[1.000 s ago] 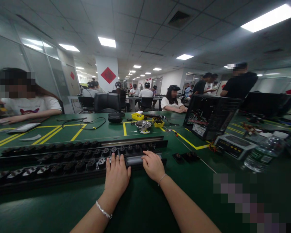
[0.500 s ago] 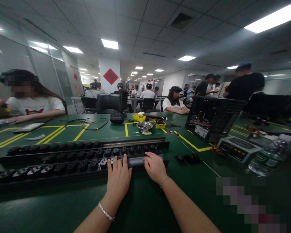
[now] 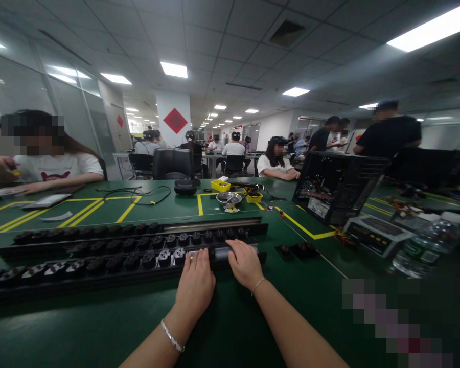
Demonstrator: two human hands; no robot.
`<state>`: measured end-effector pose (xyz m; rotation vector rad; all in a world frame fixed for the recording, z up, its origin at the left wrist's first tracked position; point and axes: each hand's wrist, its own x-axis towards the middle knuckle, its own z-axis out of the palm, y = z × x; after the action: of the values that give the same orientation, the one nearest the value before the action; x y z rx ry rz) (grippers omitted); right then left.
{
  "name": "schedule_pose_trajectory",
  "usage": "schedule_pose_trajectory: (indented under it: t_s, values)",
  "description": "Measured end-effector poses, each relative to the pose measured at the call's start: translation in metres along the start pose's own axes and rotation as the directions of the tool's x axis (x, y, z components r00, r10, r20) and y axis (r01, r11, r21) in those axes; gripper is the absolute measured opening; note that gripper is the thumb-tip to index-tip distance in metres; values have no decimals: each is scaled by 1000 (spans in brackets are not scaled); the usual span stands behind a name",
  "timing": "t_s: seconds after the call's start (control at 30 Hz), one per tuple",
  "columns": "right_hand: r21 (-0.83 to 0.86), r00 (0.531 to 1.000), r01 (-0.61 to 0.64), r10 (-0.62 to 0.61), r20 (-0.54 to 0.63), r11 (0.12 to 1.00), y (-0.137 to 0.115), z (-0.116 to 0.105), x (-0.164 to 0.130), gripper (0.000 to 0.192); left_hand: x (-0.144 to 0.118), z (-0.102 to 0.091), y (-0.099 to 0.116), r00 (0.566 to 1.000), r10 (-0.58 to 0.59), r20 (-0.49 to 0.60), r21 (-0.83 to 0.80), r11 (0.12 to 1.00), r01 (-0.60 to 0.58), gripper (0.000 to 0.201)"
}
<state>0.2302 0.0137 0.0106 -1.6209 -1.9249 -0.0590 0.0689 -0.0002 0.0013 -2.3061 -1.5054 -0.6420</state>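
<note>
My left hand [image 3: 195, 282] lies over the nearest black rail [image 3: 111, 278], its fingers stretched out close together on the top and its thumb at the near side. My right hand [image 3: 246, 263] grips the same rail farther right, with bent fingers over it and the thumb in front. Between the hands a dark piece shows in the channel, partly hidden. Black socket modules [image 3: 131, 262] line the rail to the left, some with pale metal parts, such as the one [image 3: 179, 255] beside my left fingertips.
Two more socket rails [image 3: 258, 228] lie behind. Loose sockets [image 3: 305, 249] sit to the right. Farther right are an open computer case [image 3: 341, 179], a power supply [image 3: 375, 235] and a water bottle [image 3: 425, 245]. A metal bowl [image 3: 229, 199] stands behind. Other people sit around.
My left hand has slid right along the rail and its fingers have come together, uncovering a pale-fronted socket. My right hand has stayed nearly still. A dark piece now shows between my hands.
</note>
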Motion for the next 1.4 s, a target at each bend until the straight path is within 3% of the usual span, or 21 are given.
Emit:
schedule_pose_trajectory:
  t_s: [0.33,0.63,0.83,1.4]
  values:
    - [6,1000,1,-1,9,1000,-23,6,0,40,1,5,-7,998,31,61,-133,991,-23,51]
    - [50,974,-208,212,-76,977,-41,16,8,28,-2,13,-4,997,65,46,-99,993,-60,55]
    - [90,967,-217,227,-113,972,-42,17,10,22,-4,22,-3,1000,21,15,-68,997,-20,61]
    - [74,962,-238,246,-118,968,-39,17,12,20,-1,16,-6,997,33,69,-87,996,-27,53]
